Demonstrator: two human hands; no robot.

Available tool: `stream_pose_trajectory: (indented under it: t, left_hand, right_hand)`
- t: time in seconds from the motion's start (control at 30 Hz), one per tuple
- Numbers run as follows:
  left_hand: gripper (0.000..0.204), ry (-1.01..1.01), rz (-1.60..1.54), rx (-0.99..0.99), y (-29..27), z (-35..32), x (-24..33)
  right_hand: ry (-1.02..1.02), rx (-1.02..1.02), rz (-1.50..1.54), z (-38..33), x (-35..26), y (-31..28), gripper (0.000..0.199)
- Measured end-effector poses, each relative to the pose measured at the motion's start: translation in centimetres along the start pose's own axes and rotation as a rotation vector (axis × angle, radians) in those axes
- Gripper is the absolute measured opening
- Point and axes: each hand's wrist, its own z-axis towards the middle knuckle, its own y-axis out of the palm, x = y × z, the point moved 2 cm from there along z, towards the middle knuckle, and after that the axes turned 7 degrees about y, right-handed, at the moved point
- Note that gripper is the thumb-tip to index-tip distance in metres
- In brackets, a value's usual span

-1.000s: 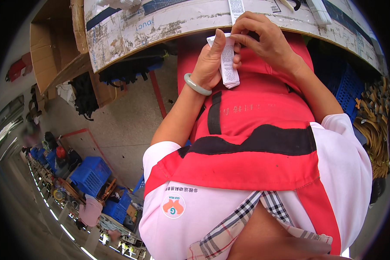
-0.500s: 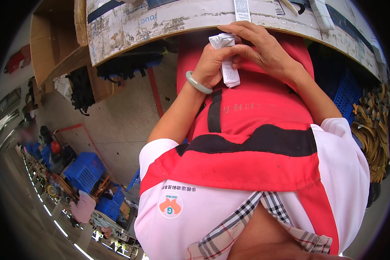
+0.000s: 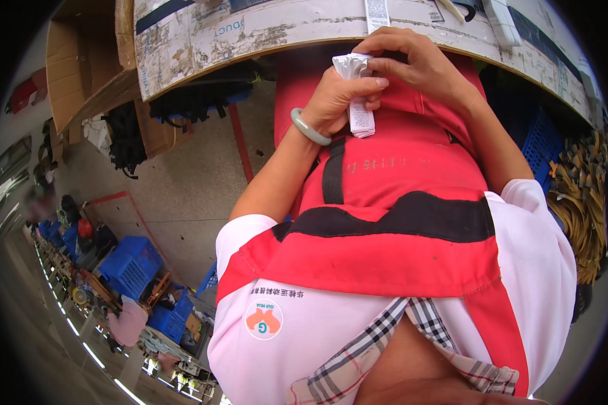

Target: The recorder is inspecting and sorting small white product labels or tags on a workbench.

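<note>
My left hand (image 3: 339,101) is closed round a stack of narrow white printed labels (image 3: 362,119), its thumb pressed across the middle. The stack's lower end hangs out below my fingers, and its upper end is bent and fanned. At that upper end, my right hand (image 3: 412,66) has its thumb and forefinger closed on the label edges. How many labels the right fingertips grip is hidden. A single long white label strip (image 3: 377,15) lies on the worn table (image 3: 277,27) just beyond my right fingers.
The table's curved front edge runs just beyond my hands. An open cardboard box (image 3: 81,74) stands at the left. Dark straps (image 3: 203,94) hang under the table. Blue crates (image 3: 132,266) and a person in pink (image 3: 128,322) are farther left; brown strips (image 3: 581,202) are piled at the right.
My right thumb has drawn back from beside the left thumb to the upper end of the stack. The left hand still grips the labels and has shifted slightly right.
</note>
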Motion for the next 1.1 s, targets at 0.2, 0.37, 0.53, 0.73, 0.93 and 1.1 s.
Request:
stream_pose_trajectory:
  t: [0.2,0.37,0.53,0.73,0.93,1.1]
  left_hand:
    - [0.013,0.018,0.001,0.017,-1.3,-0.2,-0.7]
    - [0.012,-0.005,0.004,0.05,-1.3,-0.4,-1.2]
    - [0.012,0.01,-0.052,0.124,-1.4,-0.5,-1.5]
    - [0.012,0.044,0.012,0.141,-1.4,-0.8,-1.6]
    - [0.01,0.024,-0.062,0.133,-1.8,-0.8,-1.9]
    - [0.008,0.029,-0.02,0.064,-1.4,-0.6,-1.7]
  right_hand:
    - [-0.041,0.119,-0.21,-0.4,-1.2,1.0,0.021]
    - [-0.046,0.235,-0.101,-0.9,-1.0,1.4,0.018]
    - [-0.064,0.255,-0.158,-1.1,-0.8,2.1,0.018]
    - [-0.042,0.187,-0.316,-2.2,-0.5,3.5,0.035]
    - [-0.094,0.134,-0.343,-2.1,-0.8,3.2,0.033]
    - [-0.063,0.134,-0.009,-0.8,-0.5,1.7,0.02]
